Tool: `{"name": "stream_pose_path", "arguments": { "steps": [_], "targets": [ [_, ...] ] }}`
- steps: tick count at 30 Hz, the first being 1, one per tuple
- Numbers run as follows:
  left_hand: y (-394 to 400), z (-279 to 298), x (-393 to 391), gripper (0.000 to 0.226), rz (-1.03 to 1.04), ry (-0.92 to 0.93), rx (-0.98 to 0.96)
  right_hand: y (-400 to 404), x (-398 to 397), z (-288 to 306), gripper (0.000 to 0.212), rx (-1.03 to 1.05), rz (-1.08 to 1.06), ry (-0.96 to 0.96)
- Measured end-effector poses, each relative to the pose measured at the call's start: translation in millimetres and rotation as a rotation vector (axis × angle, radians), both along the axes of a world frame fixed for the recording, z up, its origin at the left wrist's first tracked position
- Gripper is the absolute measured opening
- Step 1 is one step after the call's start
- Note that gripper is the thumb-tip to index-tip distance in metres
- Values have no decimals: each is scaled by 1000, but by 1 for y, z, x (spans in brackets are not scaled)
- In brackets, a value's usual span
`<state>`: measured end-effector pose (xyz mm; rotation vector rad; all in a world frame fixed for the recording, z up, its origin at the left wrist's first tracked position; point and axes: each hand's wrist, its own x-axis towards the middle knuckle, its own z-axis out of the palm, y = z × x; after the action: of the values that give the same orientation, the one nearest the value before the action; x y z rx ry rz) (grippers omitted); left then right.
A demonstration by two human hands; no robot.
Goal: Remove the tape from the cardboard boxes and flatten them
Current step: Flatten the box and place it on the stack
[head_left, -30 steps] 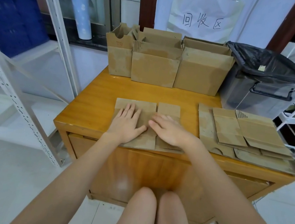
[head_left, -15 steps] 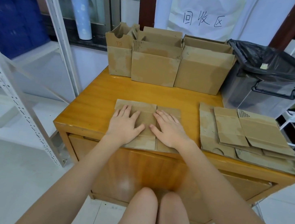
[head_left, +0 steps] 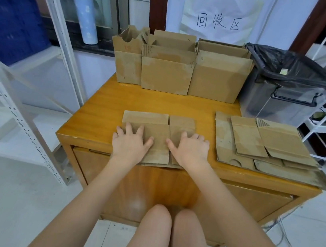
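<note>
Head view: flattened cardboard box (head_left: 156, 135) at near edge of wooden table (head_left: 95, 118), left hand (head_left: 130, 145) and right hand (head_left: 190, 151) spread flat, pressing it; risk: overhanging near edge tips floorward or creases spring back if pressure lifts.

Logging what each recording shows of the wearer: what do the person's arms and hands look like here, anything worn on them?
Both arms are bare as far up as the picture shows: no sleeves in view. The left hand and right hand wear no gloves, and no rings, watch, bracelets or markings can be seen on them or on the wrists. The fingernails look short and unpainted, though they are small in this view.
</note>
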<state>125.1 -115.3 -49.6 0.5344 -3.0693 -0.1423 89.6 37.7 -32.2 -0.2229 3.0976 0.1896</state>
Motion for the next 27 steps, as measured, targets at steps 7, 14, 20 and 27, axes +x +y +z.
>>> {"name": "stream_pose_path", "arguments": {
  "steps": [7, 14, 20, 27],
  "targets": [
    [9, 12, 2, 75, 51, 110, 65, 4, 4, 12, 74, -206, 4, -11],
    [21, 34, -6, 78, 123, 251, 220, 17, 2, 34, 70, -268, -21, 142],
    [57, 56, -23, 81, 80, 282, 225, 52, -4, 52, 66, -278, -121, 246],
    [145, 66, -49, 96, -166, 211, 300, 127, -8, 60, 63, -313, -300, 326]
  ]
}}
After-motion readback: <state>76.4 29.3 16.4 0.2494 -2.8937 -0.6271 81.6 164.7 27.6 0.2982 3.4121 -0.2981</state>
